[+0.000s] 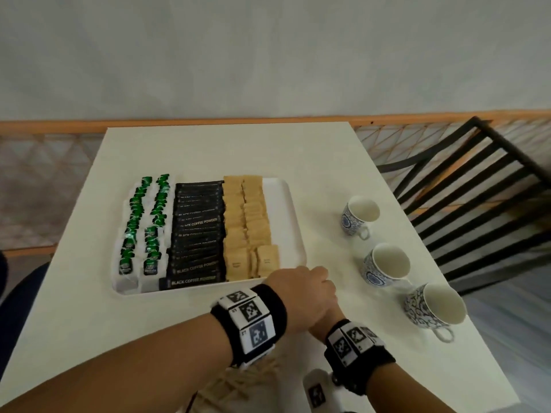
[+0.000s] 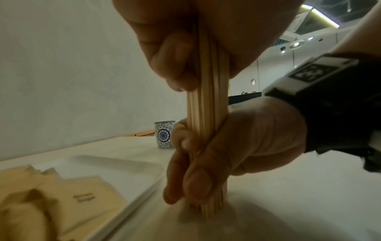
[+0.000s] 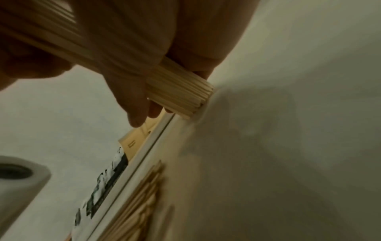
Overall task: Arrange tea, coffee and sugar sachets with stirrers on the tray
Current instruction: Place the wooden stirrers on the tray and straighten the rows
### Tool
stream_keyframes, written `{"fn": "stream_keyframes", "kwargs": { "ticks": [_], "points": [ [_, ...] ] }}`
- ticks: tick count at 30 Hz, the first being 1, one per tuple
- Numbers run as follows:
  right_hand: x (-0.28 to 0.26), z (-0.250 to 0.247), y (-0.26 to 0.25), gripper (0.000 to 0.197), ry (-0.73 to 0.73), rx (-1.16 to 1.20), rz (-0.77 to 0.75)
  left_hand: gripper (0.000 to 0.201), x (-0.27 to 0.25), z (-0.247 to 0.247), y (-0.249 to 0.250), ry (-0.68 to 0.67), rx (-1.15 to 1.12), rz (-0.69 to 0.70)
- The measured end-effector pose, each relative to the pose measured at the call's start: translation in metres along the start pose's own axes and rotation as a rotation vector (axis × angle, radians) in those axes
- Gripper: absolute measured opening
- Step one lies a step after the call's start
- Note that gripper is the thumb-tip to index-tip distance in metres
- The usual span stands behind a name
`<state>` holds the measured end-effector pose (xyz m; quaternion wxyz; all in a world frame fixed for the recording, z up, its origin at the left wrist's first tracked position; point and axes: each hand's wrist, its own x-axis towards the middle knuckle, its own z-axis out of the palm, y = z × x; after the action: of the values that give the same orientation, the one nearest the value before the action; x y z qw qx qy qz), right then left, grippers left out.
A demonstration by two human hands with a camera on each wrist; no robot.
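The stirrers (image 2: 207,130), a bundle of thin wooden sticks, stand upright at the centre of the left wrist view with their lower ends on the desk (image 1: 185,150), just right of the tray (image 1: 293,222). The left hand (image 2: 216,37) clenches the bundle's upper part, and the right hand (image 2: 237,146) wraps its fingers (image 2: 198,181) around the lower part. In the head view the left hand covers the right at lower centre. The tray holds green tea sachets (image 1: 143,228), black coffee sachets (image 1: 198,231) and tan sugar sachets (image 1: 247,222) in rows. More loose sticks (image 1: 238,386) lie at the bottom edge. Three patterned cups (image 1: 384,266) stand at right.
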<state>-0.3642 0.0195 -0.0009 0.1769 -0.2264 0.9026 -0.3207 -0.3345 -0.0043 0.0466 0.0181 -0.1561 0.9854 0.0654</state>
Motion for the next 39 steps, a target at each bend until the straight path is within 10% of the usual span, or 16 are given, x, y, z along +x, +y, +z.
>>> {"fn": "stream_keyframes", "kwargs": {
  "ticks": [3, 9, 14, 17, 24, 31, 39],
  "points": [
    [-0.008, -0.009, -0.022, 0.016, 0.281, -0.252, 0.031, 0.038, 0.002, 0.005, 0.001, 0.113, -0.040, 0.003],
    [0.018, 0.015, 0.014, 0.012, 0.191, -0.226, -0.012, 0.040, 0.009, 0.019, -0.001, 0.252, -0.010, -0.028],
    [0.031, -0.013, 0.035, 0.018, -0.047, -0.125, -0.192, 0.042, 0.015, 0.012, -0.013, 0.223, -0.062, -0.015],
    [0.040, -0.033, 0.037, 0.034, -0.807, 0.143, -0.305, 0.040, 0.020, -0.004, -0.030, 0.221, -0.182, -0.082],
    [0.062, -0.029, -0.003, 0.046, -0.651, 0.064, -0.553, 0.037, 0.022, -0.021, -0.107, 0.345, -0.814, -0.698],
    [0.117, 0.003, -0.047, 0.022, -0.558, 0.059, -0.257, 0.066, 0.041, -0.016, -0.174, 0.291, -1.453, -1.066],
    [0.165, 0.050, -0.077, 0.034, -0.415, -0.244, -0.186, 0.029, 0.072, -0.005, -0.185, 0.130, -1.683, -0.901]
  ]
}}
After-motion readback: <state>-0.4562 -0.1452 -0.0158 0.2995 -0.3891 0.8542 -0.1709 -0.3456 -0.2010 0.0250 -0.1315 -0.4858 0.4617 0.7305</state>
